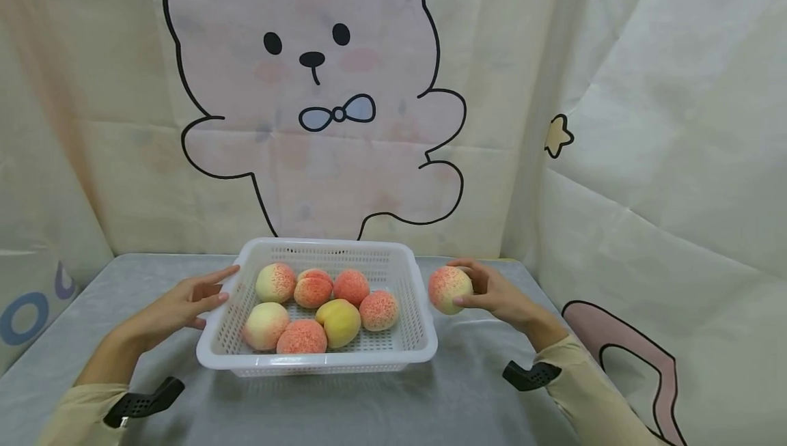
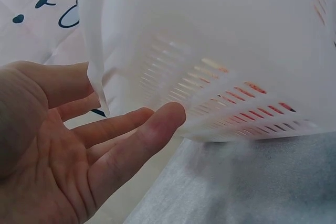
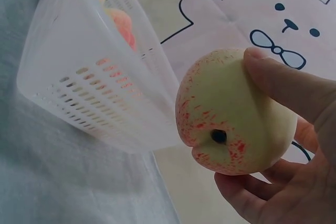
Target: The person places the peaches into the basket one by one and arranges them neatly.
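My right hand (image 1: 501, 296) holds a peach (image 1: 447, 290) just off the right side of a white basket (image 1: 320, 363). In the right wrist view this peach (image 3: 226, 103) is pale yellow-green with red speckles and a dark hole at its stem end, thumb on one side and fingers on the other. At the basket's left side, my left hand (image 1: 178, 309) has its fingers extended, the fingertips at the rim. The left wrist view shows the slotted basket wall (image 2: 210, 30) beside the thumb. Several peaches lie inside, among them a yellow one (image 1: 339, 323) and a red one (image 1: 352, 287).
The basket stands on a table with a grey cloth (image 1: 344, 412). Behind it hangs a cream curtain (image 1: 492, 43) with a bear drawing, and more curtain closes off the left and right sides.
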### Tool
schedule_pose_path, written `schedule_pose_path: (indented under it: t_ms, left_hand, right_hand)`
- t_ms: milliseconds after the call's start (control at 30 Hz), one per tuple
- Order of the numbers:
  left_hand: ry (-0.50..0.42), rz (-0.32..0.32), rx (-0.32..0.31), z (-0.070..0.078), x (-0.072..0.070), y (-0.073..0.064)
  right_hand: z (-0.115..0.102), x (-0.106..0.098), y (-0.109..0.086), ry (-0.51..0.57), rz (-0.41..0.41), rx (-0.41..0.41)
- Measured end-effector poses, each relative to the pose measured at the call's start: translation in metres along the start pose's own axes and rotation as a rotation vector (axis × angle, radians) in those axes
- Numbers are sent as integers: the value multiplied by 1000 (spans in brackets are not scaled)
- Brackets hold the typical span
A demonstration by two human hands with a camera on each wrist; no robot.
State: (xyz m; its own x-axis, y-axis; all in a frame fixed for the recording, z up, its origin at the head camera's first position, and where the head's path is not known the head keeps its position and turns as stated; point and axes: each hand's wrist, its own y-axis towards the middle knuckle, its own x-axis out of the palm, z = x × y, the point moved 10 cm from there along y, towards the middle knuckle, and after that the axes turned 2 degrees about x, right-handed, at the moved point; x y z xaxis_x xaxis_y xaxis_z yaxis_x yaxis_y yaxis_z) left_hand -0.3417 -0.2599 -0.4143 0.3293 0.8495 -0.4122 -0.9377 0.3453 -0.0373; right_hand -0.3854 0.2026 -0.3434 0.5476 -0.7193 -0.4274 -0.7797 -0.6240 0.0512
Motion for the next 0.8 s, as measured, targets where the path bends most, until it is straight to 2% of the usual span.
schedule_pose_path:
  t_ms: [367,633,800]
  left_hand:
    - [1,3,-9,-3,0,0]
    - [-4,5,-17,-3,1,1]
    - [-2,2,-13,-2,1,0]
  right_hand:
    - [-8,12,12,7,-15,-21]
    - [-12,22,19,14,-30,3]
    - [-14,28,22,24,-39,-10]
